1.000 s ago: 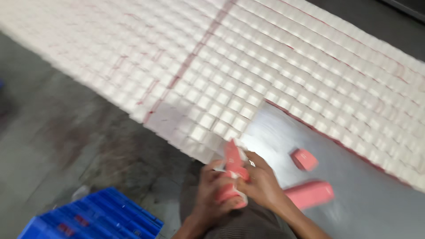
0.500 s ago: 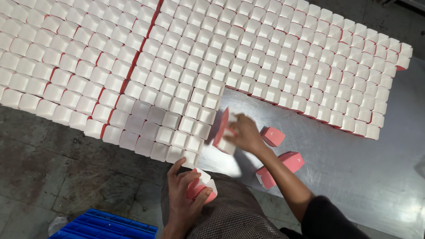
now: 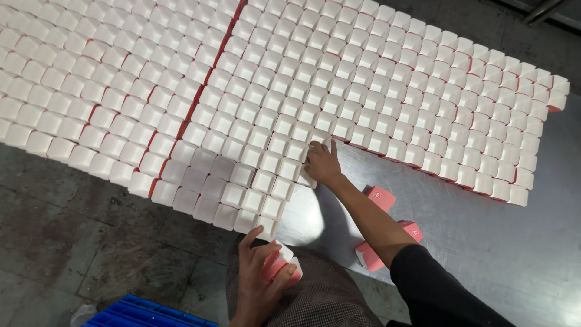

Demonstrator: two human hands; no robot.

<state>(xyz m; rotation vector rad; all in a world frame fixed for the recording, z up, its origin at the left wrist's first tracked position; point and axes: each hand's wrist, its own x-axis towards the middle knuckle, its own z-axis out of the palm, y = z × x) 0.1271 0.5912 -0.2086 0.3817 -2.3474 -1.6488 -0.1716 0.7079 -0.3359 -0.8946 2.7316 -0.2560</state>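
A wide field of several small white-topped pink boxes (image 3: 290,91) stands packed in rows on a metal table (image 3: 520,254). My right hand (image 3: 322,163) reaches forward and presses a box against the near edge of the rows. My left hand (image 3: 257,278) stays low over my lap, fingers wrapped around a small stack of flat pink and white box blanks (image 3: 281,264). Three loose pink boxes lie on the bare metal to the right of my right forearm: one box (image 3: 379,197), a second box (image 3: 411,230), and a third box (image 3: 369,255).
A blue plastic crate (image 3: 142,312) sits on the stained concrete floor (image 3: 72,242) at the lower left. The table's near edge runs past my knees, which are covered in checked fabric (image 3: 330,300). Red lines of box sides show between some rows.
My right hand has moved forward from the loose boxes to the edge of the rows and set its box there. The camera has tilted up, showing more of the rows. My left hand keeps its stack.
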